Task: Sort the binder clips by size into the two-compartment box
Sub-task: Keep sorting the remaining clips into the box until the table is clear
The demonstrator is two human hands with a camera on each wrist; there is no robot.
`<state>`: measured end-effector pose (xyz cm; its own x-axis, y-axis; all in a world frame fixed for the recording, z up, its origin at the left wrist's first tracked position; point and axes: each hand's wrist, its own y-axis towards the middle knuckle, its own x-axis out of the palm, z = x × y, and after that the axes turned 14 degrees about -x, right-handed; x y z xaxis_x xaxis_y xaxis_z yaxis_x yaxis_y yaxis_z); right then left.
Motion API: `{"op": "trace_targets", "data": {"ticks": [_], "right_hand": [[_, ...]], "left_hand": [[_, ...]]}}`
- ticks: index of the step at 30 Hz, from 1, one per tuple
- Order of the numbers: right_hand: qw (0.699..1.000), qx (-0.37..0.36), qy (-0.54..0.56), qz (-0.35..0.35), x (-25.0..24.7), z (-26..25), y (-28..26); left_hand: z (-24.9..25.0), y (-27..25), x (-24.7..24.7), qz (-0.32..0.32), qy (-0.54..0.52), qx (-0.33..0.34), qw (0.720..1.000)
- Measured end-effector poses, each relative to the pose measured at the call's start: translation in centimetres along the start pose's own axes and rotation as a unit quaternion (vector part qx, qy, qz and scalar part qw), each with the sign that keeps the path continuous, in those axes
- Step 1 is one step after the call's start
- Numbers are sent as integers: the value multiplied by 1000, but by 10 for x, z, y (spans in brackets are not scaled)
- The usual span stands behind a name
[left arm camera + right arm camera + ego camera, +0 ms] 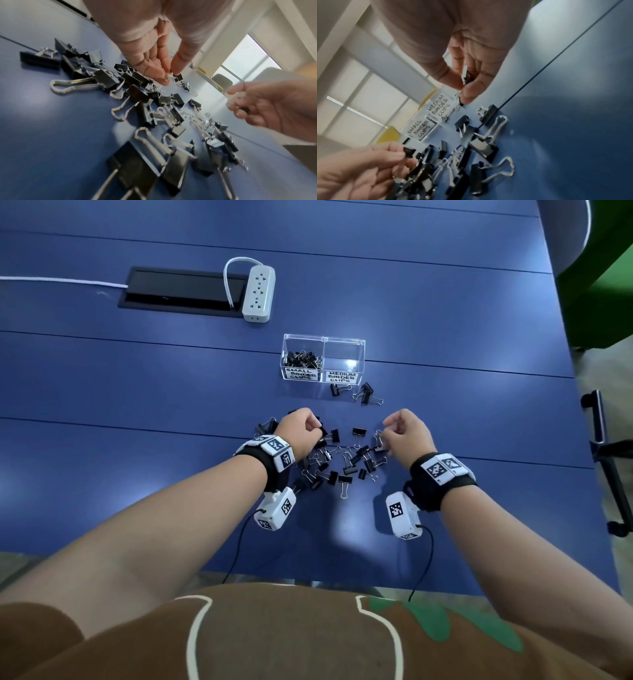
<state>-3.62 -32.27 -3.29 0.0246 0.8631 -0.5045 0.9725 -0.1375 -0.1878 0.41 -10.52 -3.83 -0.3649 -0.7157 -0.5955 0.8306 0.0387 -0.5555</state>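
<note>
Both forearms reach out over a heap of clips (337,460) on the blue tabletop (137,378).

Left hand (298,433) has its grip closed, thumb and fingertips pinching a small clip (178,77) just above the heap; right hand (406,434) is curled around at least one small clip (466,75), how many I cannot tell. Ahead stands the clear box (323,359): the left compartment, labelled small, already has clips in it, while the right one, labelled medium, looks empty. Three clips (359,394) lie just in front of the box. These are probably light, stiff and smooth-sided, with wire handles that snag on neighbours, so pinching the black body should lift one cleanly.
</note>
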Motion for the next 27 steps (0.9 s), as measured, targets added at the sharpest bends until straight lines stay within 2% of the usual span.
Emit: {"op": "trace_targets", "data": {"ticks": [3, 5, 8, 11, 13, 15, 18, 23, 25, 27], "right_hand": [[996, 33, 70, -35, -4, -1, -10], [995, 35, 58, -77, -1, -1, -18], [987, -23, -63, -145, 8, 1, -32], [942, -80, -245, -213, 18, 4, -42], [923, -80, -294, -234, 23, 5, -46], [924, -67, -296, -233, 23, 7, -46], [943, -63, -249, -212, 22, 11, -45], [980, -23, -135, -144, 25, 8, -36], [993, 29, -22, -108, 25, 4, -26], [987, 91, 115, -65, 24, -2, -14]], "left_hand": [[2, 2, -1, -24, -46, -27, 998], [4, 2, 0, -51, -67, -28, 996], [10, -2, 1, -68, -78, -39, 994], [17, -4, 1, -97, -92, -79, 988], [21, -2, 1, -132, -116, -116, 978], [21, -3, 2, -131, -76, -118, 981], [11, -9, 7, -76, 78, -14, 994], [-2, -13, 13, -57, 276, 82, 956], [-3, -13, 14, -43, 314, 110, 942], [-3, -12, 16, -37, 345, 139, 928]]}}
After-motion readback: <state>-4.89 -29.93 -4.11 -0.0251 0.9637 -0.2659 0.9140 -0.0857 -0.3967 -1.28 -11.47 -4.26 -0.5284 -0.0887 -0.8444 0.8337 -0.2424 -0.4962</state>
